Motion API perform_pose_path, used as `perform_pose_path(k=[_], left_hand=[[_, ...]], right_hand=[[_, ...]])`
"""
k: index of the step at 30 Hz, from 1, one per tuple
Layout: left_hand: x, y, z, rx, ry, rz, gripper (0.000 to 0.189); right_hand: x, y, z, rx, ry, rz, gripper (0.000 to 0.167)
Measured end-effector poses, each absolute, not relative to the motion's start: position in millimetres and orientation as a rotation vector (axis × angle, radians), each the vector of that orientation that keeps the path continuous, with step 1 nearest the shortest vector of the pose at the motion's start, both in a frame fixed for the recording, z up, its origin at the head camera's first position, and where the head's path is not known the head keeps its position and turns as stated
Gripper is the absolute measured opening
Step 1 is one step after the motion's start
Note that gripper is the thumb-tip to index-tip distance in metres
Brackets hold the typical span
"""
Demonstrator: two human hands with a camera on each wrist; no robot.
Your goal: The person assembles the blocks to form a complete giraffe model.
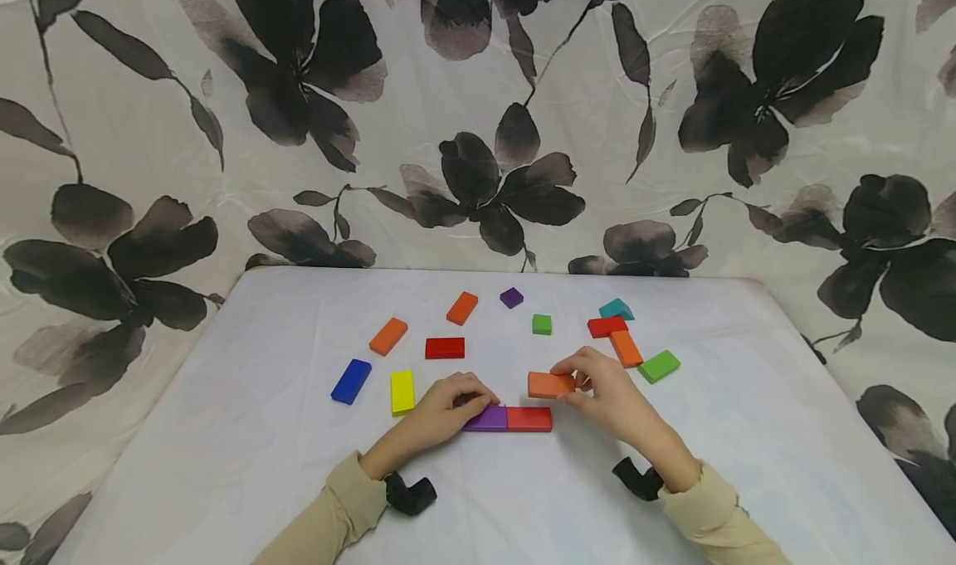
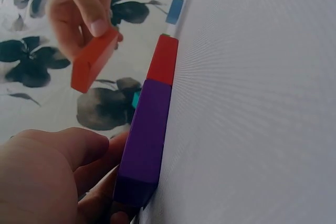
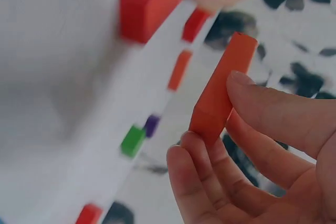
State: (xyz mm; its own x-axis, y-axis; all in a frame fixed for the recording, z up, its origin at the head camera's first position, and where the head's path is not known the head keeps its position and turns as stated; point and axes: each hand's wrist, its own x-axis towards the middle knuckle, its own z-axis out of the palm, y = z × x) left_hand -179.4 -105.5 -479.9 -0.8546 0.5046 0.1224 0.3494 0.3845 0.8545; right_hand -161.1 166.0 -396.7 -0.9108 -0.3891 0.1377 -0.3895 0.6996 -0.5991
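A long purple block [image 1: 487,419] and a red block [image 1: 530,419] lie end to end in one row on the white table. My left hand [image 1: 451,407] rests at the left part of the purple block, its fingers reaching behind the block's far side; the thumb stays apart from it in the left wrist view. Slightly above and behind the red block, my right hand [image 1: 608,387] pinches an orange block [image 3: 223,90] between thumb and fingers. That orange block hangs clear of the row. Part of the purple block's left end is hidden by my left hand in the head view.
Leftward lie yellow [image 1: 402,392], blue [image 1: 351,382] and orange [image 1: 388,336] blocks. Farther back are a red block [image 1: 444,348], another orange block [image 1: 462,308], a purple one [image 1: 511,298] and a green one [image 1: 541,324]. Several blocks, including a teal triangle [image 1: 616,309], cluster right.
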Motion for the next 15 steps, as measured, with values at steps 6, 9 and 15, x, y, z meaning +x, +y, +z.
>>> perform_pose_path(k=[6,9,15], left_hand=[[-179,-106,-479,0.772,2.483,1.468,0.018],[-178,-107,-479,0.769,2.483,1.472,0.019],[-177,-106,-479,0.758,2.477,1.486,0.019]], right_hand=[[-142,138,-397,0.841,-2.932,1.024,0.024],[-136,123,-401,0.918,-2.972,1.006,0.023],[-126,100,-413,1.035,-2.994,0.918,0.022]])
